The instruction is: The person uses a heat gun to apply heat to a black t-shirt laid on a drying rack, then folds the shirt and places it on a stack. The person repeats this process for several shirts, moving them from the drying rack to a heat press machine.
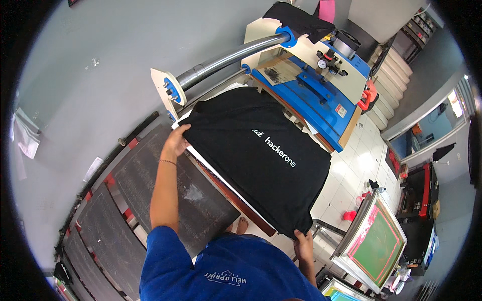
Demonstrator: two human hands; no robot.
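Observation:
A black T-shirt (236, 145) with white printed lettering lies spread over the flat bed of a heat press, of which a white edge (221, 179) shows along the near side. My left hand (175, 142) pinches the shirt's near left corner, arm stretched forward. At the near right corner, my right hand (303, 246) grips the cloth, which bunches into folds there. Behind the shirt sits the blue upper plate (326, 108) of the press, swung off to the far right, apart from the shirt.
A thick steel bar (231, 60) runs over the far left of the press. Dark flat boards (175, 190) stand in a row at my left. To the right, a framed green printing screen (379, 241) leans tilted. A black cloth (296, 21) drapes over the press top.

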